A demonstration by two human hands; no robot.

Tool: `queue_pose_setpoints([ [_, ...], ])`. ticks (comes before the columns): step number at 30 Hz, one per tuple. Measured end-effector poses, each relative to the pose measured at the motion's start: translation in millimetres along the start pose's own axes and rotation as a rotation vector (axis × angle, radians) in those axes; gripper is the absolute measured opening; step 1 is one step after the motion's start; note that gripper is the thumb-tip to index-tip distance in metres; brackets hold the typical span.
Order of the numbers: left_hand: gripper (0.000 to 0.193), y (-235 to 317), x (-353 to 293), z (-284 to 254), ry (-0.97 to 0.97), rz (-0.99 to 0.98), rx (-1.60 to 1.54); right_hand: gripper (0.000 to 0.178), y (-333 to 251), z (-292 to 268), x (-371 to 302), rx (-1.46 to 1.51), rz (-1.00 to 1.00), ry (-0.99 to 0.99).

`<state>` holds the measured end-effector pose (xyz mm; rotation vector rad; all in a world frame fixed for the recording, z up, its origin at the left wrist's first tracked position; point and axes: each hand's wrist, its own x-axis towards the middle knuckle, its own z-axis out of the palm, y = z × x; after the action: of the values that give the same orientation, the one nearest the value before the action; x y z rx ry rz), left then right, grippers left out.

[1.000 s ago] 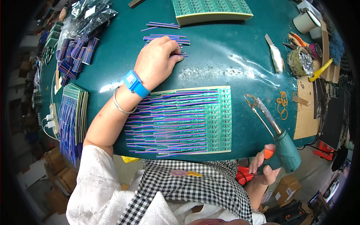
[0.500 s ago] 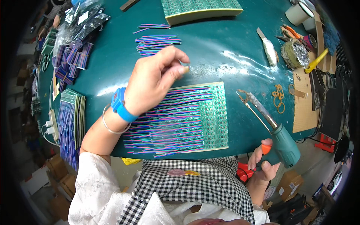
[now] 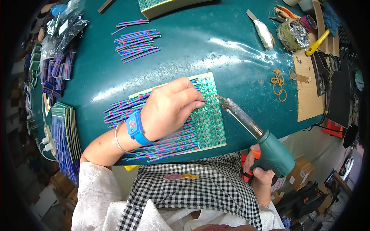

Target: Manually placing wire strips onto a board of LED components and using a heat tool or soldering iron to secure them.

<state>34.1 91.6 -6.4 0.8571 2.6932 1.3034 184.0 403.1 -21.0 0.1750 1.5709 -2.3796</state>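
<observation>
- We are viewing the left hand (image 3: 169, 109) over the circuit-board panel (image 3: 210, 125), its thumb and forefinger pinching narrowly; whether they are holding a wire, we cannot tell.
- We are seeing the right hand (image 3: 262, 178) gripping a green soldering gun (image 3: 276, 153), its tip reaching the panel's right edge.
- The panel is lying near the front of the green table (image 3: 185, 29), attached wires (image 3: 129, 104) extending leftward; loose wires (image 3: 138, 42) are lying beyond.

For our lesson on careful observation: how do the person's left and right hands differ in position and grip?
The left hand is over the circuit board panel; the right hand is near the front edge of the table. The left hand is closed in a pinch; the right hand grips a green soldering gun. Both hands are bare, with fingers bent.
</observation>
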Motion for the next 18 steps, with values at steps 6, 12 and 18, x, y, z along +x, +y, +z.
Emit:
queue_pose_setpoints([
  [6,0.034,-8.9,-8.5,7.1,0.052,0.157,0.153,0.07,-2.0,9.3,-0.3,-0.011,0.023,0.053],
  [12,0.038,-9.6,-12.5,6.2,0.023,0.169,0.212,0.066,2.7,9.2,0.1,-0.066,0.022,0.059],
  [18,0.036,-10.5,-14.3,5.8,0.009,0.163,0.197,0.06,5.4,5.8,0.5,-0.122,0.041,0.037],
])
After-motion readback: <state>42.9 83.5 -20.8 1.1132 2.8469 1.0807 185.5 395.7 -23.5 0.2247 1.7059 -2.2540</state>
